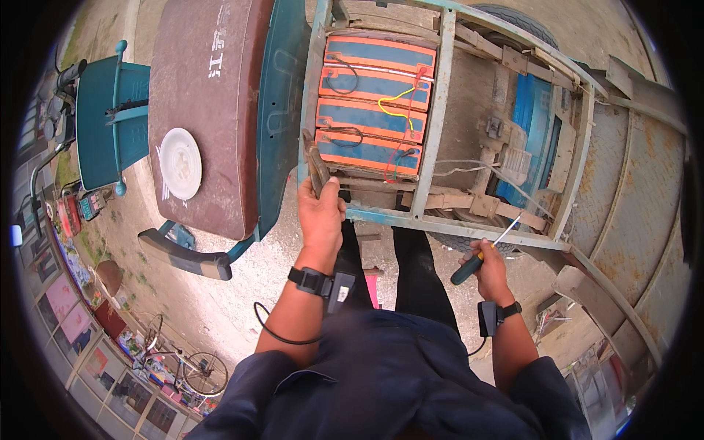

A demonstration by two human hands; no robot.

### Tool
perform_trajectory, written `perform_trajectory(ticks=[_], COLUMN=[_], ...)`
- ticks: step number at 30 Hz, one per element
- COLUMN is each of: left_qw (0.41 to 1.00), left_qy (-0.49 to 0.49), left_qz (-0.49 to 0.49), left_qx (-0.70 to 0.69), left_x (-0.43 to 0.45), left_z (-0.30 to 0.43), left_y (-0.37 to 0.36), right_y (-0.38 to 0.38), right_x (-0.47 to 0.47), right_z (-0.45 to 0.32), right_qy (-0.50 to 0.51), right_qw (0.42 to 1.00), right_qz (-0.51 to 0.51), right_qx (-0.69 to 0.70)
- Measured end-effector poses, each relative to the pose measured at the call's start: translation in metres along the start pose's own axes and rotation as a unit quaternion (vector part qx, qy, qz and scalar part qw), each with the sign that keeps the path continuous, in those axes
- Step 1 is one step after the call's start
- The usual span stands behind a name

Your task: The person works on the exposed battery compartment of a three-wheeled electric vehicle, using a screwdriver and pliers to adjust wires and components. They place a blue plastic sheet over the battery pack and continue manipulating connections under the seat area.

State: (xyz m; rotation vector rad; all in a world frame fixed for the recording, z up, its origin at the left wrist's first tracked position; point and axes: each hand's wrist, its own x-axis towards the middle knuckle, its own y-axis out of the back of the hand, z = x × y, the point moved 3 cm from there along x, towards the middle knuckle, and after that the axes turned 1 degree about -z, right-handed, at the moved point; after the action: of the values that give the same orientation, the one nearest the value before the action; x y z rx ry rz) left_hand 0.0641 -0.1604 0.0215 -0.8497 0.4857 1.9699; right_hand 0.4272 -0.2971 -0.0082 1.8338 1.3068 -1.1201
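Observation:
My left hand (322, 212) grips a worn, rusty hand tool (314, 164), apparently pliers, at the near left corner of a vehicle's metal frame (374, 213). In my right hand (489, 272) is a screwdriver with a dark green and yellow handle (466, 270); its metal shaft (507, 229) points up and away, over the frame's near rail. Several orange and blue batteries (369, 116) lie side by side inside the frame, just beyond my left hand. Black cables (344, 91), a yellow wire (393, 113) and red wires run across their tops.
Left of the frame stands a brown padded seat (214, 115) on a teal base, with a white plate (181, 163) on it. An axle assembly (509, 146) and loose grey cable (467, 163) show through the frame's right bay. A rusty cargo bed (632, 181) lies farther right.

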Motion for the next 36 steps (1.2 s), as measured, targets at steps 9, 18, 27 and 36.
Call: perform_trajectory(ticks=[9,18,27,36], left_qw=[0.99,0.983,0.982,0.996], left_qy=[-0.031,-0.143,-0.179,-0.085], left_qz=[0.041,0.104,0.055,0.008], left_qx=[0.132,0.054,0.033,-0.023], left_x=[0.079,0.068,0.088,0.131], left_z=[-0.059,-0.05,-0.015,0.022], left_y=[-0.008,-0.041,-0.07,-0.107], right_y=[0.025,0.022,0.016,0.011], right_x=[-0.004,-0.004,-0.002,-0.001], right_z=[0.01,0.021,0.023,0.022], right_qy=[-0.014,-0.029,-0.034,-0.033], right_qw=[0.999,0.999,0.999,0.999], right_qz=[0.021,0.031,0.031,0.042], right_qx=[-0.02,-0.004,-0.008,-0.003])
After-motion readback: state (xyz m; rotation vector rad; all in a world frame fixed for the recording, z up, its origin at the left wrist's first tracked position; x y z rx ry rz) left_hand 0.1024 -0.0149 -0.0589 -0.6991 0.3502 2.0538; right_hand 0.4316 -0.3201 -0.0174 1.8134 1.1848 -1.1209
